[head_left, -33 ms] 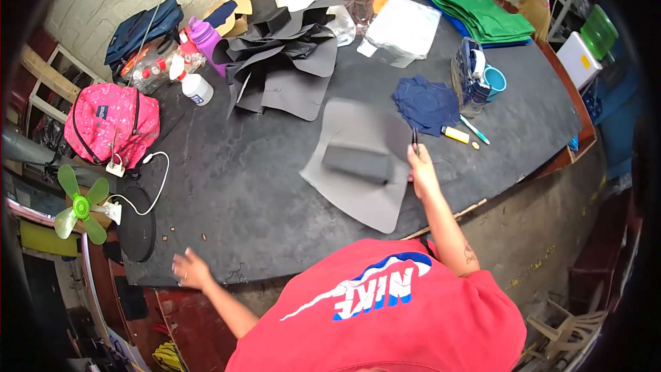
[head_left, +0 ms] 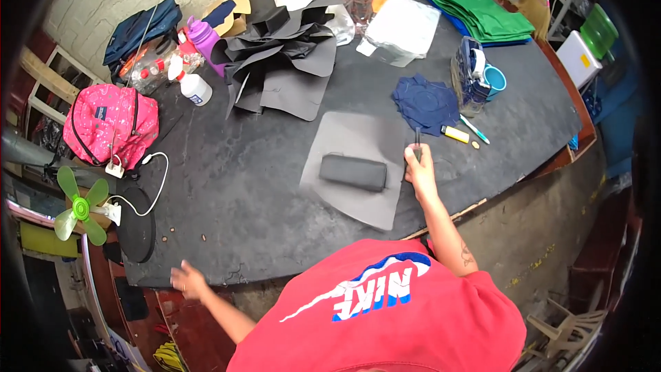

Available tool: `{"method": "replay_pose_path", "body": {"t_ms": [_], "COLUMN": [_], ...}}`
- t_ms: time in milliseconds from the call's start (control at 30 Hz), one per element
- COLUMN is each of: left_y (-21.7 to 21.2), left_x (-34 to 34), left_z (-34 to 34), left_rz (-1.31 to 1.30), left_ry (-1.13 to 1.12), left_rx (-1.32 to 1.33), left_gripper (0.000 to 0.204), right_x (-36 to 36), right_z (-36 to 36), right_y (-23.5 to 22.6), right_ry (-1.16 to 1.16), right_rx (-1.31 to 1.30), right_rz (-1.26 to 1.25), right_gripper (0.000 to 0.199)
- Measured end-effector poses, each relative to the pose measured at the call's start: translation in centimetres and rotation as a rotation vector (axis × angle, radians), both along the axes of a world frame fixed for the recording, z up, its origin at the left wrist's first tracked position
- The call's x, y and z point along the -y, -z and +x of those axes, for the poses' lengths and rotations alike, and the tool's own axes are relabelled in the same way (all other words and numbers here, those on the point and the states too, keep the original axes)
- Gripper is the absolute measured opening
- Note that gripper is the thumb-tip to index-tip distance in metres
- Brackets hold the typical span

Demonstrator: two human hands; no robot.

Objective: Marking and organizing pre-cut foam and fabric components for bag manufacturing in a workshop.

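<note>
My right hand (head_left: 421,169) is closed round a slim dark tool with two narrow prongs (head_left: 417,136), whose exact kind I cannot make out. It is at the right edge of a grey sheet of fabric-like material (head_left: 344,134) on the black table. A dark rectangular block (head_left: 353,172) rests on that sheet. Over the table's front left edge is my left hand (head_left: 188,280), empty, its fingers apart and slightly blurred. Just beyond the tool lie dark blue cut fabric pieces (head_left: 425,103), a yellow stick-like item (head_left: 455,134) and a teal-and-white pen (head_left: 475,130).
Crumpled black sheets (head_left: 289,69) are heaped at the back. A white spray bottle (head_left: 195,89), a pink backpack (head_left: 113,124) and a green fan (head_left: 81,208) stand left. At the right are a clear pouch (head_left: 470,79), a blue cup (head_left: 495,79) and folded green fabric (head_left: 478,10).
The grey sheet's far edge has come nearer to me, and the block on it looks sharper. My right hand has shifted slightly right; my left has dropped slightly toward me.
</note>
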State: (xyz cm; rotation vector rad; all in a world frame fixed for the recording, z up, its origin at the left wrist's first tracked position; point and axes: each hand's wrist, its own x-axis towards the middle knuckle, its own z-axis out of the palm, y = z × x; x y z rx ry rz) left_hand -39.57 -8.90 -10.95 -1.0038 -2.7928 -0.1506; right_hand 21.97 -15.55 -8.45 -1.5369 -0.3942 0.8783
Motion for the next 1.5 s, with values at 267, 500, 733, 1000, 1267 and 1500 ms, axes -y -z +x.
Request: {"method": "replay_pose_path", "body": {"t_ms": [267,500,733,1000,1267,1500], "left_y": [3.5,-3.8,-7.9,-5.7,-2.8,-4.2], "left_x": [14.9,-2.4,-6.6,-7.5,-9.9,-10.5], "left_z": [-12.8,4.3,29.7,39.1,39.3,38.0], "left_rz": [0.013,1.134,0.471,-0.164,-0.236,-0.327], "left_ry": [-0.460,0.550,1.202,1.550,1.482,1.265], "left_rx": [0.491,0.296,1.260,1.359,1.502,1.881], "left_gripper": [0.071,0.029,0.026,0.035,0.034,0.052], "right_x": [1.7,3.2,4.9,4.5,1.6,-0.4], "right_z": [2.0,-0.9,-2.2,-1.0,0.2,1.0], "right_y": [0.6,-2.9,-2.8,-2.5,-2.3,-2.9], "right_ry": [0.075,-0.111,-0.219,-0.234,-0.189,-0.181], "right_rx": [0.476,0.390,0.646,0.628,0.619,0.519], "right_rz": [0.120,0.004,-0.020,-0.127,-0.190,-0.146], "right_gripper": [0.015,0.037,0.018,0.018,0.019,0.021]}}
